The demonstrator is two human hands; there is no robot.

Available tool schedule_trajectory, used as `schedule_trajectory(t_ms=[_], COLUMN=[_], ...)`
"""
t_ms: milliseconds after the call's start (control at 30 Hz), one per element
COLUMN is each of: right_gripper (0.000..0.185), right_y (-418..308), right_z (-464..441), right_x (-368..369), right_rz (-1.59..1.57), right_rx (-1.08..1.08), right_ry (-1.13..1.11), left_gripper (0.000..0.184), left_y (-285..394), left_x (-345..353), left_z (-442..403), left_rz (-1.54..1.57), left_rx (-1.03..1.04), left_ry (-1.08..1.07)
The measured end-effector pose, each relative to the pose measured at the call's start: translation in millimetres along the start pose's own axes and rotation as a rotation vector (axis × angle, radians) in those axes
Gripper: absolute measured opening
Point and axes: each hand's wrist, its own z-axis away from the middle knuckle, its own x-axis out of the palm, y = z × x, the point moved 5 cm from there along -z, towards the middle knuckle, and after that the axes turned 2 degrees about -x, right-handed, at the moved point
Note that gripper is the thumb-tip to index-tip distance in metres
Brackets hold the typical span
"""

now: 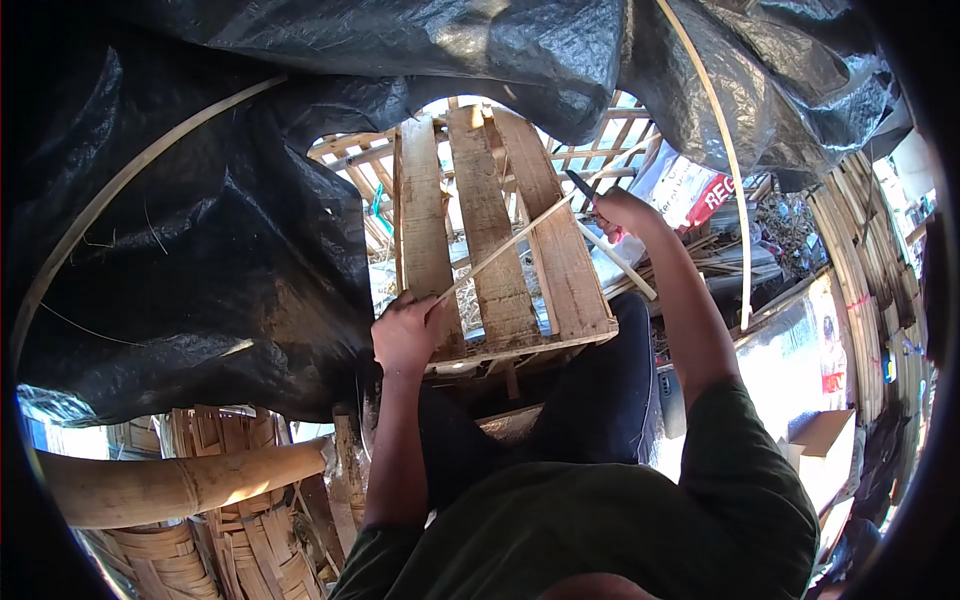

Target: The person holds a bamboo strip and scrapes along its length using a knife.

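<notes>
My left hand (405,334) is closed around the lower end of a thin pale strip (507,246), over the left board of a slatted wooden bench (493,240). The strip slants up to the right across the boards. At its upper end, my right hand (624,214) is closed on the handle of a knife. The dark knife blade (580,184) points up and left beside the strip. The handle is mostly hidden in my fingers. The bench stands in front of my knees.
Black plastic sheeting (200,220) hangs at the left and across the top. A red and white sack (690,190) lies beyond my right hand. Woven baskets (250,540) and a thick bamboo pole (190,485) are at lower left. Bamboo strips (850,290) stand at right.
</notes>
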Motion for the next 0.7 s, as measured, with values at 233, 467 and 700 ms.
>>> schedule_trajectory(t_ms=[233, 467, 700], right_gripper=[0.036, 0.047, 0.042], right_y=[-1, 27, 15], right_z=[3, -55, -32], right_x=[-13, 1, 11], right_rz=[0.494, 0.416, 0.254], right_rx=[-0.304, -0.133, -0.078], right_ry=[0.559, 0.226, 0.076], left_gripper=[0.016, 0.015, 0.017], left_y=[6, 2, 6], left_x=[12, 12, 10], left_z=[-6, -3, -3], left_rz=[-0.02, 0.005, -0.017], left_rx=[-0.003, 0.068, 0.034], left_ry=[-0.003, 0.079, 0.055])
